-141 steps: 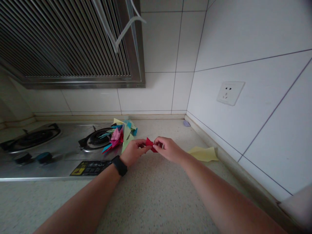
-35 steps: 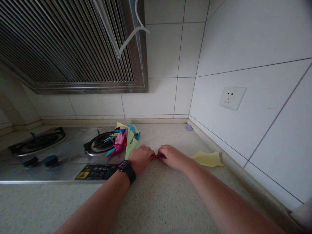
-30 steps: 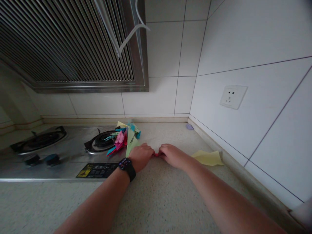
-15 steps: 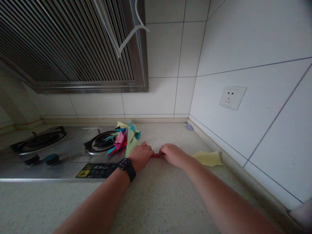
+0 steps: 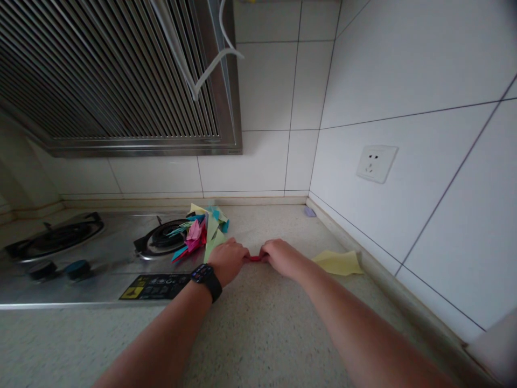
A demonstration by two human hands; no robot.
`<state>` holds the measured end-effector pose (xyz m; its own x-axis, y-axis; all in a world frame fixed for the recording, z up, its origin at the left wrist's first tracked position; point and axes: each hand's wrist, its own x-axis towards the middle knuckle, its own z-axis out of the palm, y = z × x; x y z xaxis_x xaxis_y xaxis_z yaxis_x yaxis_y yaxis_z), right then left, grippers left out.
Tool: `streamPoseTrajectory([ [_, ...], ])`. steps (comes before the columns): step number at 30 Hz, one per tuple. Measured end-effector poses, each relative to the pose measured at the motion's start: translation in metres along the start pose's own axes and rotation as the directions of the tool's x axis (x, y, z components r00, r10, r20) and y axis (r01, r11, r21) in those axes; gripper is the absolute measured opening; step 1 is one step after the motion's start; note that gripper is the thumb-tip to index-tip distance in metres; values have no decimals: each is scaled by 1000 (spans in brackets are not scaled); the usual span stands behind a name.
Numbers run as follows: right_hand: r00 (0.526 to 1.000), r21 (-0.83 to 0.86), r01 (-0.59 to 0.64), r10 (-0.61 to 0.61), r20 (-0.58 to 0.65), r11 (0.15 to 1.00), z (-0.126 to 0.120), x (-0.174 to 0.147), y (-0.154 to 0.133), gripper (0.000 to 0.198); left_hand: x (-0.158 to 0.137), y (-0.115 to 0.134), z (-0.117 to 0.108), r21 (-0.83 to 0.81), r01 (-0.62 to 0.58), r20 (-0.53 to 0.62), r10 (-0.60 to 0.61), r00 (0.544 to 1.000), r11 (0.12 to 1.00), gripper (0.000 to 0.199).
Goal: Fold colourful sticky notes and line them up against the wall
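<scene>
A narrow red strip of folded paper [image 5: 254, 258] lies low over the speckled countertop [image 5: 258, 318], stretched between my two hands. My left hand [image 5: 229, 260], with a black watch on its wrist, is closed on the strip's left end. At the right end, my right hand [image 5: 279, 255] pinches it with bent fingers. Both ends are hidden under the fingertips. Just past my left hand sits a pile of coloured folded paper [image 5: 196, 234], pink, red, blue and pale green. A yellow paper sheet [image 5: 339, 263] lies beyond my right forearm.
The steel gas stove [image 5: 109, 269] with two burners is on the left, and the paper pile overlaps its right edge. A range hood [image 5: 141, 145] hangs above. A small purple piece [image 5: 309, 212] lies in the back corner. A wall socket [image 5: 377, 163] is on the right wall.
The view has shifted slightly, so most things appear a little further left. My hands have moved slightly apart, and more of the red strip shows between them.
</scene>
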<state>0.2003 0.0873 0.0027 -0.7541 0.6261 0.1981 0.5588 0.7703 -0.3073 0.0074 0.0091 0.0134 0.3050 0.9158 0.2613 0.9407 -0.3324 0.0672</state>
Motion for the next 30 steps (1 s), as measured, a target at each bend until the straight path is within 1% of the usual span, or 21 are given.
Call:
streamPoseTrajectory([
  [4,1000,-24,-6,6,-1,1000,-1,-2,4,15,-3,-2,-3,-49,16,19,-15,1000,999,20],
  [9,1000,-64,4,-5,-5,998,-3,-3,4,16,-5,-1,-6,-82,27,13,-25,1000,996,21],
  [16,998,-176,-11,23,67,984,-11,-5,4,17,-4,-1,-5,-83,66,48,-62,997,994,23],
  [19,997,-204,0,15,75,979,-14,-6,1,17,-6,-2,-3,-98,57,53,-52,997,994,22],
  [21,998,-214,14,0,66,977,-17,-8,-1,18,-7,-3,-2,-131,42,30,-38,999,990,23],
  [25,1000,-210,14,-11,15,978,-23,-10,-3,20,-9,-4,2,-219,24,-58,-38,998,975,25],
  [30,997,-260,-76,76,-9,963,-28,-14,-2,20,-6,-7,5,-294,79,-155,-129,979,952,22],
])
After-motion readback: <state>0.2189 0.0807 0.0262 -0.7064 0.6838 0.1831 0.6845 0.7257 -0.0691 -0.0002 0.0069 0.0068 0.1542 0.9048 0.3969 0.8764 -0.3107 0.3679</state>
